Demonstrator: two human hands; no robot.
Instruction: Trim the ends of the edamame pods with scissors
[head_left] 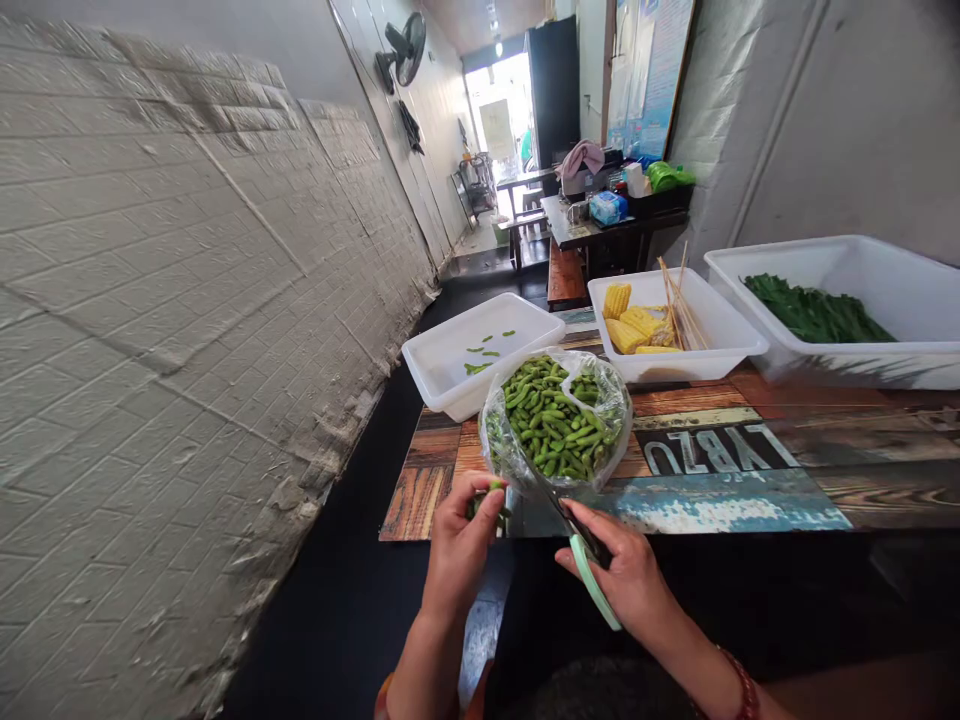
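My left hand (463, 535) pinches green pods (496, 485); my right hand (630, 575) grips scissors (596, 592), blades forward. Clear bag (493, 440): many pods. Adjacent white tray (442, 370): few.

The left hand (461, 530) and right hand (626, 570) are bare. A red beaded bracelet (742, 684) circles the right forearm (694, 640); orange cloth (383, 699) shows beside the left forearm (430, 650) at the near edge.

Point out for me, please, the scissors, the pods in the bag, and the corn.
Scissors (583, 564): head view, on the pale green handle.
Pods (555, 430): head view, middle of the heap.
Corn (643, 322): head view, on a middle piece.
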